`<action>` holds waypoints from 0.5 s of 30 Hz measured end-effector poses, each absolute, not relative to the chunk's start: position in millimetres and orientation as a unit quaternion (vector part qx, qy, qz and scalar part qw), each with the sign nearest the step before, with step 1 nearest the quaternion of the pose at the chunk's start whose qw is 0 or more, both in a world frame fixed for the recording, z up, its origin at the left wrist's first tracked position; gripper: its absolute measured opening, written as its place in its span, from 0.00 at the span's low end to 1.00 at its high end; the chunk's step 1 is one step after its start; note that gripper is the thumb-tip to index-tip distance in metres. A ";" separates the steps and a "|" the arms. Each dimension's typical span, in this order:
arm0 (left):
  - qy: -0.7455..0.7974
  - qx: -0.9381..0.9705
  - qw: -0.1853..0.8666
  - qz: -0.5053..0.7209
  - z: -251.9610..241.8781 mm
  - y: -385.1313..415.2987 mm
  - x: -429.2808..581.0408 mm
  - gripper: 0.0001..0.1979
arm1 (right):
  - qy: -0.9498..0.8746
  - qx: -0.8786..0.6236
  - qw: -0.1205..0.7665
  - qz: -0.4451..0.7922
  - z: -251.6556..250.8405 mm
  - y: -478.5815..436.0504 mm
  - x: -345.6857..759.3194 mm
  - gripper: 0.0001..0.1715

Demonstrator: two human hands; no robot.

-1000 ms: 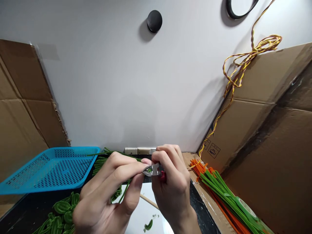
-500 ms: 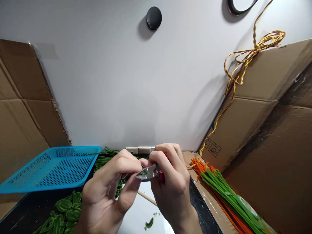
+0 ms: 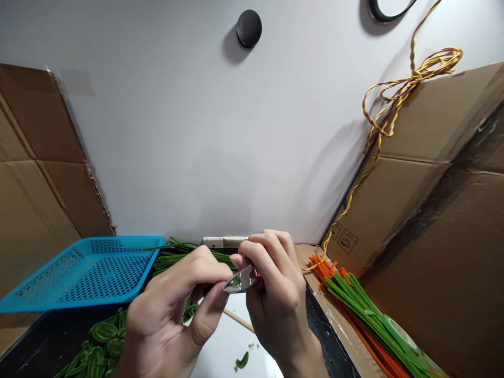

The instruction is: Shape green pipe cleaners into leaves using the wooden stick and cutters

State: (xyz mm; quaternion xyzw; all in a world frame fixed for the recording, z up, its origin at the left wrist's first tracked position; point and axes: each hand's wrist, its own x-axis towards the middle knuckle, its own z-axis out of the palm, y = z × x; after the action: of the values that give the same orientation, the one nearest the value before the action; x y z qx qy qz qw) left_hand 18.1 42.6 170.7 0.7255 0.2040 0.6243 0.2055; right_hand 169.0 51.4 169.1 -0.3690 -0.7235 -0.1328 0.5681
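My right hand (image 3: 277, 294) is wrapped round a pair of cutting pliers (image 3: 240, 281) with metal jaws and red handles, mostly hidden by the fingers. Green shows at the jaws. Thumb and forefinger of my left hand (image 3: 177, 304) pinch together right at the jaw tips; whatever lies between them is hidden. Below the hands is a white board (image 3: 224, 352) bearing a small curled green piece (image 3: 242, 360) and some green scraps. A thin tan stick (image 3: 239, 320) crosses it. Left of my left hand lie several green fuzzy looped leaf shapes (image 3: 103, 341).
A blue perforated basket (image 3: 84, 302) stands at left. Green fuzzy stems (image 3: 173, 261) lie behind my hands. Bundles of green stems (image 3: 366, 310) and orange stems (image 3: 323, 266) lie at right beside a green tape roll (image 3: 401, 333). Cardboard panels (image 3: 429, 199) flank the space; twisted yellow wire (image 3: 378, 142) hangs at right.
The pliers have shifted slightly right and down. My right fingers have closed further over the red handles, which now show less. My left hand stays pinched near the jaws.
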 end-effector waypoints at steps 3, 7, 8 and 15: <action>0.230 0.707 0.231 0.628 173.7 40.3 14.5 0.09 | -0.730 -0.362 0.565 -0.134 168.2 52.8 168.7 0.10; 0.259 0.719 0.328 0.555 178.0 42.3 6.3 0.11 | -0.736 -0.361 0.554 -0.142 166.6 56.1 170.5 0.10; 0.256 0.711 0.360 0.548 178.5 43.1 5.3 0.11 | -0.736 -0.362 0.554 -0.143 166.4 56.6 171.0 0.10; 0.242 0.629 0.499 0.545 177.3 44.8 7.4 0.14 | -0.744 -0.343 0.557 -0.138 167.5 56.3 170.9 0.11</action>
State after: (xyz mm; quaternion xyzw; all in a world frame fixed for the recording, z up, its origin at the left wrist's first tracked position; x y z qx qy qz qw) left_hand 7.4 44.8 177.3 0.6291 0.2415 0.5450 0.4989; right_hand 170.9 56.3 167.5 -0.3429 -0.7435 -0.1381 0.5572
